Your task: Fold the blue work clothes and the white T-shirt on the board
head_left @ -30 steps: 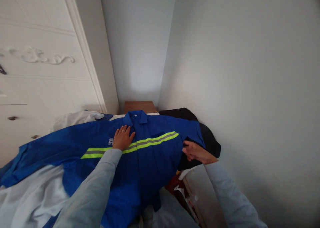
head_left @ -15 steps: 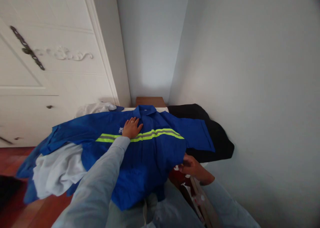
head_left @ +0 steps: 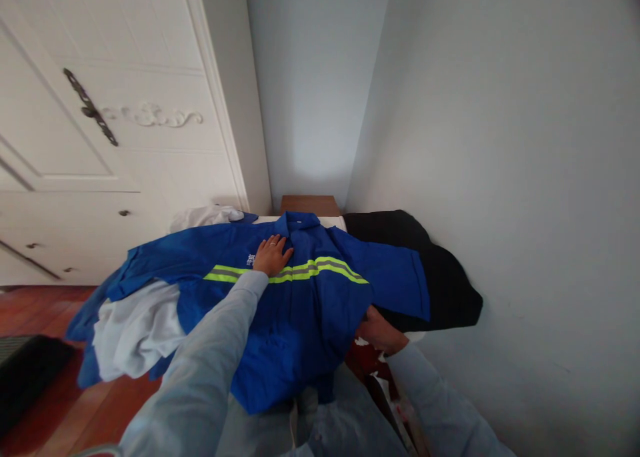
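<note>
A blue work jacket (head_left: 300, 310) with yellow and grey reflective stripes lies spread front-up over a pile of clothes. My left hand (head_left: 273, 255) rests flat on its chest, fingers apart, just below the collar and on the stripe. My right hand (head_left: 377, 330) sits at the jacket's right side edge under the short right sleeve; its fingers are partly hidden by the blue cloth, and I cannot tell whether they grip it.
A black garment (head_left: 440, 283) lies against the right wall. White cloth (head_left: 130, 330) hangs under the jacket's left sleeve. White cabinet doors (head_left: 100, 177) stand at left, a brown wooden piece (head_left: 310, 205) behind, red-brown floor (head_left: 45, 310) and a dark mat (head_left: 25, 377) lower left.
The view has pulled back and swung left, showing more floor. My right hand slid down from the right sleeve to the jacket's side edge. My left hand stayed on the chest.
</note>
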A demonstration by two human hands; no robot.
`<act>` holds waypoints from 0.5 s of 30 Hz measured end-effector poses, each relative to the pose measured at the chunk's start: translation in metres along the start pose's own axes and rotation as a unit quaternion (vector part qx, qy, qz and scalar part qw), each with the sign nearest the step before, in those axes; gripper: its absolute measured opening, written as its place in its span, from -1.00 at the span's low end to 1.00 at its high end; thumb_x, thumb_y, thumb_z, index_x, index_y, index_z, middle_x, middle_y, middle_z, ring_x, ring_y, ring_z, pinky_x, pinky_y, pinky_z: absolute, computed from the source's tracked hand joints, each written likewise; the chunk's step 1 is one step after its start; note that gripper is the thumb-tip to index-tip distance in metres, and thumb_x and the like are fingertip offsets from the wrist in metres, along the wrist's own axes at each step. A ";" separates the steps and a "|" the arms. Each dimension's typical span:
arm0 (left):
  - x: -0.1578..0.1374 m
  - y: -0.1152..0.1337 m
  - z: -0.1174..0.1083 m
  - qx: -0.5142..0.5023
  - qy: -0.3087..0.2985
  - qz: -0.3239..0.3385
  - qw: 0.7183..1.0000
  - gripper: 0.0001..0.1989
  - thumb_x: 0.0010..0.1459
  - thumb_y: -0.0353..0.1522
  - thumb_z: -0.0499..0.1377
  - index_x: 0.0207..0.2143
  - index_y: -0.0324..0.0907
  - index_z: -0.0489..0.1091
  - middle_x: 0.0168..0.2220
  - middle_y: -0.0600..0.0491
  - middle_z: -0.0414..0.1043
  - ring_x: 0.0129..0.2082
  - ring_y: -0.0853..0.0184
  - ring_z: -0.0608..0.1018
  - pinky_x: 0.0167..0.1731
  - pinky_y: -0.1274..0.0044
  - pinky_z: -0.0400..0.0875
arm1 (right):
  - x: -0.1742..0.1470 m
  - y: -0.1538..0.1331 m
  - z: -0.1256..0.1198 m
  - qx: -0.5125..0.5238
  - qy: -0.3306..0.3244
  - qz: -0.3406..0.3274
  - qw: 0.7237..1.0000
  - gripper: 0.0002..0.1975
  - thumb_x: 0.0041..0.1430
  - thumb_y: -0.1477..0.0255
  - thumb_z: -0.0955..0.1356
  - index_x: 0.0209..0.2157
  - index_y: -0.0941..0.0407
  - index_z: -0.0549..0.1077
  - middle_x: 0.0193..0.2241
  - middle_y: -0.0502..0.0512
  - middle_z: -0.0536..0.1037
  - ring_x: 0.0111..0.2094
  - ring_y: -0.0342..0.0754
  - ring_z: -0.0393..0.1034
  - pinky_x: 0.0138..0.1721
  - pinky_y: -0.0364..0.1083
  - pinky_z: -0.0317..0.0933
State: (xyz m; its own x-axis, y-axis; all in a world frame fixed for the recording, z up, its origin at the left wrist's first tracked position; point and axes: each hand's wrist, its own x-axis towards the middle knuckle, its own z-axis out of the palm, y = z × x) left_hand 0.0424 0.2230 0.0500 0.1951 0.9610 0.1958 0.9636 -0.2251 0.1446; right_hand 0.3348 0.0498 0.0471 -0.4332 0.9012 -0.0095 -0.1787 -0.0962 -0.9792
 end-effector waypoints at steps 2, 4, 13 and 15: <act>0.000 0.000 0.001 0.000 0.001 0.000 1.000 -0.37 0.40 -0.11 -0.08 0.34 -0.31 0.23 0.38 -0.24 0.17 0.40 0.02 0.20 0.36 0.18 0.04 | -0.004 -0.019 -0.004 -0.101 -0.039 -0.004 0.994 -0.56 -0.12 0.14 0.59 -0.27 0.07 0.50 -0.41 0.01 0.53 -0.40 -0.04 0.37 -0.25 -0.03 0.32; 0.000 -0.001 0.002 0.000 0.003 0.000 1.000 -0.38 0.40 -0.10 -0.08 0.34 -0.29 0.23 0.38 -0.22 0.17 0.40 0.03 0.20 0.36 0.18 0.04 | -0.012 -0.042 -0.006 -0.259 -0.055 -0.021 0.964 -0.67 0.06 0.12 0.51 -0.42 0.09 0.48 -0.48 0.02 0.49 -0.42 -0.03 0.35 -0.24 -0.02 0.28; 0.001 -0.002 0.001 -0.002 0.001 0.004 1.000 -0.38 0.40 -0.11 -0.09 0.35 -0.29 0.21 0.38 -0.22 0.17 0.39 0.03 0.20 0.36 0.19 0.04 | -0.088 -0.085 -0.029 -0.482 0.109 -0.115 0.862 -0.49 0.27 0.01 0.36 -0.59 0.08 0.32 -0.57 0.01 0.37 -0.51 -0.09 0.23 -0.40 -0.10 0.15; 0.001 -0.001 0.000 -0.002 -0.002 0.004 1.000 -0.37 0.40 -0.10 -0.10 0.35 -0.30 0.21 0.38 -0.22 0.17 0.39 0.03 0.20 0.36 0.19 0.04 | -0.101 -0.072 -0.039 -0.404 0.068 -0.098 0.907 -0.54 0.23 -0.03 0.38 -0.47 0.09 0.44 -0.43 0.08 0.49 -0.39 -0.02 0.36 -0.30 -0.07 0.27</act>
State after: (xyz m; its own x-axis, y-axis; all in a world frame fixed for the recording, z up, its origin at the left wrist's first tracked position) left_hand 0.0412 0.2244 0.0500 0.2034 0.9600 0.1923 0.9613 -0.2331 0.1470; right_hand 0.4262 -0.0182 0.1102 -0.3404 0.9165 0.2103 0.4895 0.3636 -0.7925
